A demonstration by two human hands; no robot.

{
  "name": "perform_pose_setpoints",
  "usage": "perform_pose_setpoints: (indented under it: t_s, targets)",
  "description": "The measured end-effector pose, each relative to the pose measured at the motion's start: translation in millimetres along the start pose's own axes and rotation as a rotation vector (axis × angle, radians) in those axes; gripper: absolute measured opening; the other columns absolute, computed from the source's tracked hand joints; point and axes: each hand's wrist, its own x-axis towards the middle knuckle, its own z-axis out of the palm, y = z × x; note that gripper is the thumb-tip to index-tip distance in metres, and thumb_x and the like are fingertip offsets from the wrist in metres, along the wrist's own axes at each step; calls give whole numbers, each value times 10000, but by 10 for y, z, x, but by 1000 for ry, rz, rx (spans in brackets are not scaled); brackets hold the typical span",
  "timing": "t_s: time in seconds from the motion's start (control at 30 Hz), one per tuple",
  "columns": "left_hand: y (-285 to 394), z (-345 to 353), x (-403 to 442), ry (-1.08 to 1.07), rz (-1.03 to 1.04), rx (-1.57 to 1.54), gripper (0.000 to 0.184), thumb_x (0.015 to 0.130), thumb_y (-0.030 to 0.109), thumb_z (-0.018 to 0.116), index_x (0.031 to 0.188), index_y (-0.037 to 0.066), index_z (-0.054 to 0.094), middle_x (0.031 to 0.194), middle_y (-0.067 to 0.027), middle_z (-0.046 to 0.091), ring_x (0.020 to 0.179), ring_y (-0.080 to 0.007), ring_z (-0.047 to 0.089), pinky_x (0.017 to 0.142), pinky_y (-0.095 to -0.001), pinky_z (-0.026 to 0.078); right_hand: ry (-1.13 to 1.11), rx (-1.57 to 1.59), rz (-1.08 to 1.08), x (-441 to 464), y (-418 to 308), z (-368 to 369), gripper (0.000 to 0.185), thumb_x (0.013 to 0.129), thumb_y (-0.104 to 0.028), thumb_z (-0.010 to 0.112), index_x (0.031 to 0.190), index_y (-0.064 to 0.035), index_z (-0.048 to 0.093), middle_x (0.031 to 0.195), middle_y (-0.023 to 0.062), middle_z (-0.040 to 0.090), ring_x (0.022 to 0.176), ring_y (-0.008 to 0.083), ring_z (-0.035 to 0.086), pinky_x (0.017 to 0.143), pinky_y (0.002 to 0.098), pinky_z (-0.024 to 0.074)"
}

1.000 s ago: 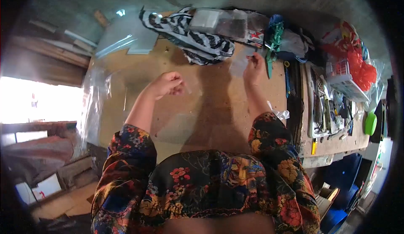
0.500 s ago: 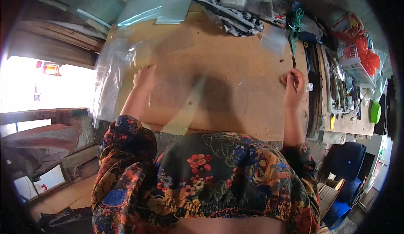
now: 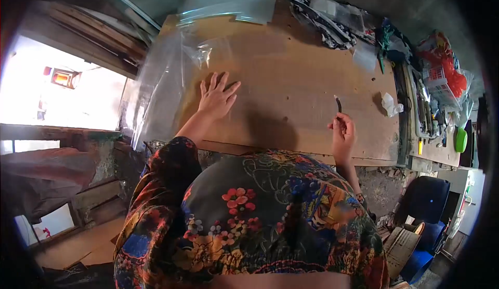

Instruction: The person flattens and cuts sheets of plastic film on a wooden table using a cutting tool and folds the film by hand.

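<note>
My left hand (image 3: pixel 216 100) lies flat with its fingers spread on the tan wooden tabletop (image 3: pixel 312 76). Clear plastic sheeting (image 3: pixel 161 81) covers the table's left side, close to that hand; how far it reaches under the palm I cannot tell. Near the front right, my right hand (image 3: pixel 343 135) is closed around a thin, dark, slightly curved tool (image 3: pixel 339 104). Its narrow pale tip points away from me, and its exact kind cannot be made out.
A crumpled white piece (image 3: pixel 390 105) lies near the right edge. Black-and-white cloth (image 3: pixel 332 33) and clear packets sit at the back. A tray of tools (image 3: pixel 429 109), a basket with red plastic (image 3: pixel 452 81) and a green object (image 3: pixel 461 140) stand at right.
My left hand has gone from closed to spread flat, farther in over the tabletop. My right hand has come nearer my body with the dark tool. The camera view has shifted.
</note>
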Motion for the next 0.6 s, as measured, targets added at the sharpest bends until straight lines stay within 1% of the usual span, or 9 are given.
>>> perform_pose_setpoints:
  t_s: [0.03,0.17,0.23,0.37,0.6]
  targets:
    - [-61,-13,-21,3,-2,-7,387,887,377,370,1271,340,405,1420,-59,195,1315,-316,120,1018,-576,110,-8,4,24,-14,16,22,166,859,10,489,1025,8,501,850,42,504,705,95,526,653,220,446]
    - [-144,-13,-48,13,-5,-90,372,879,387,385,1242,335,448,1415,-68,210,1316,-318,112,1020,-569,106,-15,32,56,-61,23,187,152,859,6,492,1011,12,505,833,41,508,702,92,530,646,218,445]
    - [-128,-7,-17,48,-54,-144,362,868,396,404,1215,327,484,1410,-79,221,1315,-321,114,1021,-564,99,-32,16,54,-63,42,268,146,859,1,496,1004,12,508,816,38,511,695,91,533,639,214,445]
    - [-173,-35,24,42,-43,-129,369,874,393,414,1231,317,470,1408,-97,213,1310,-327,118,1015,-566,102,-86,-54,26,-12,-43,410,133,856,-15,511,987,6,518,778,37,524,675,86,540,618,204,442]
    - [-230,-47,57,41,5,-129,390,865,384,425,1248,316,449,1411,-107,198,1311,-321,117,1021,-562,94,-146,-86,40,50,-129,610,120,854,-22,516,970,7,526,799,46,533,677,89,547,609,204,442]
